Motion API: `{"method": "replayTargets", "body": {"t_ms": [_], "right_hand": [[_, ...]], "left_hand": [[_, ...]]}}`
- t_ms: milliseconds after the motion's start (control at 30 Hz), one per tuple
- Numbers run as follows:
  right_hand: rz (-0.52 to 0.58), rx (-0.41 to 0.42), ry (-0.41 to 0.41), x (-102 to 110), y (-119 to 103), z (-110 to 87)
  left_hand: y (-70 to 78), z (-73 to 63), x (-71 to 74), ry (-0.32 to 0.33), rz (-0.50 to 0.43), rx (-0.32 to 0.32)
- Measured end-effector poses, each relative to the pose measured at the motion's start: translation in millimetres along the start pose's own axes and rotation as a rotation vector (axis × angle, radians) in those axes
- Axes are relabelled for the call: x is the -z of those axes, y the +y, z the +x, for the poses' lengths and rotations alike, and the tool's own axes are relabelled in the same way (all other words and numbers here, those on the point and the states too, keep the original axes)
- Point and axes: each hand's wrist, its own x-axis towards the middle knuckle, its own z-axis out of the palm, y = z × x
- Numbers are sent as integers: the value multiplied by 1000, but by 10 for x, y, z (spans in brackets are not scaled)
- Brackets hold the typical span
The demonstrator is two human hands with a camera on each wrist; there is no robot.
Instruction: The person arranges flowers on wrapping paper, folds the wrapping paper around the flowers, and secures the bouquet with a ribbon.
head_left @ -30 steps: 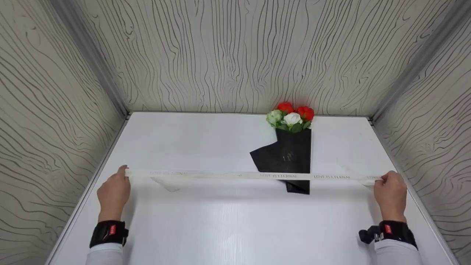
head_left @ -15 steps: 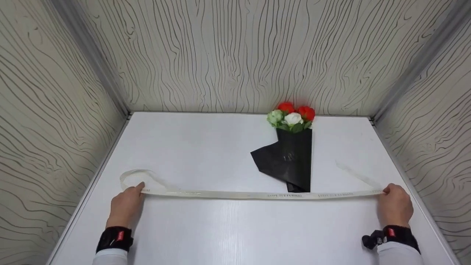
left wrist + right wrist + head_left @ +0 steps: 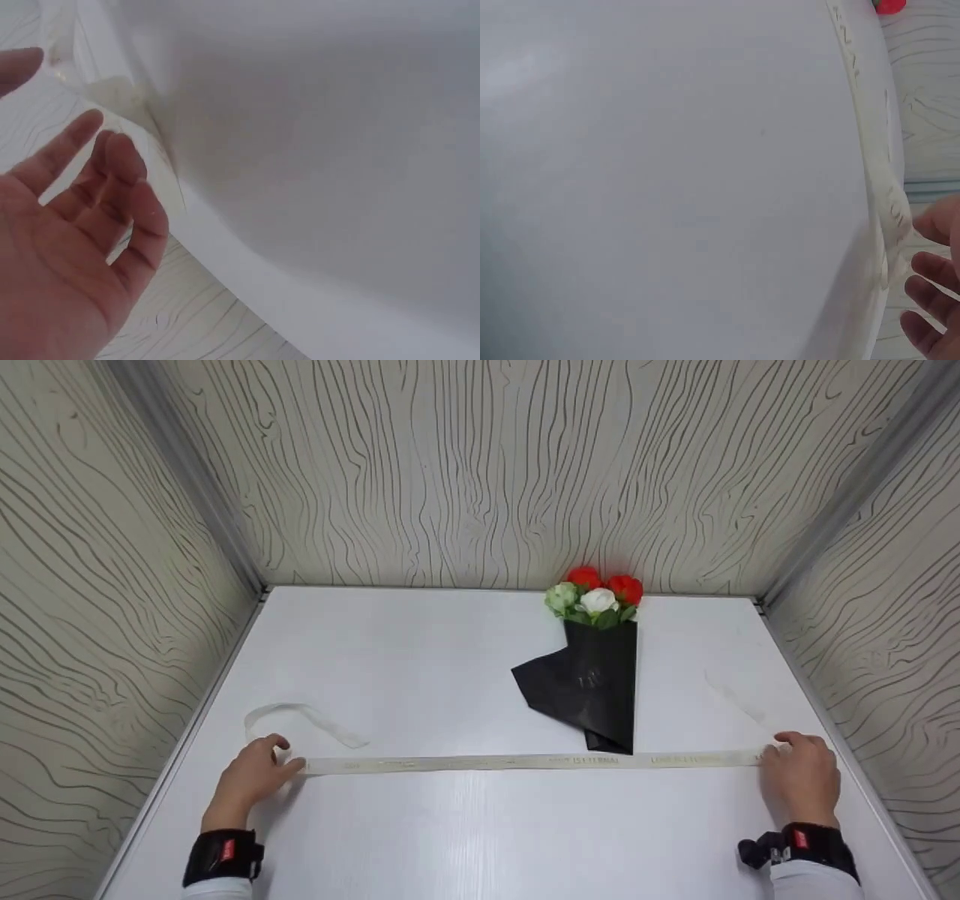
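A long cream ribbon [image 3: 465,763] printed with lettering lies nearly straight across the white table in the head view. At its left stretch is my left hand [image 3: 255,776], thumb and fingers spread apart and loosely bent. In the left wrist view the ribbon [image 3: 124,101] passes close by the fingertips; whether they touch it I cannot tell. Beside the ribbon's right stretch is my right hand [image 3: 806,776]. The right wrist view has its fingers [image 3: 930,300] parted, next to the ribbon [image 3: 885,187] without gripping it.
Behind the ribbon, right of centre, lies a bouquet [image 3: 600,682] of red, white and green flowers in black wrapping. One loose ribbon tail [image 3: 300,709] curls behind the left hand, another tail [image 3: 735,701] runs behind the right. Patterned walls [image 3: 480,472] border the white table [image 3: 465,840].
Both hands brought the stretched ribbon down and nearer, from across the bouquet to in front of it. Since then both hands have let go of it, their fingers parting.
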Motion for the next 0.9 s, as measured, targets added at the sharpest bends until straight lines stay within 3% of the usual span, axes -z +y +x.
{"method": "replayTargets", "body": {"t_ms": [100,233,467,633,800,900], "right_hand": [[9,63,-116,-53,-97,6],[16,123,-193,-111,-124,-5],[-2,124,-222,-83,-24,63],[-35,131,-197,-48,-107,74],[4,141,-148,-87,-396,84],[56,144,-151,-170,-621,99]], "left_hand": [[58,29,-72,12,0,27],[65,50,-153,0,11,58],[41,79,-176,40,26,24],[93,117,-174,59,28,12],[267,132,-160,155,109,-6],[475,134,-188,242,128,-65]]}}
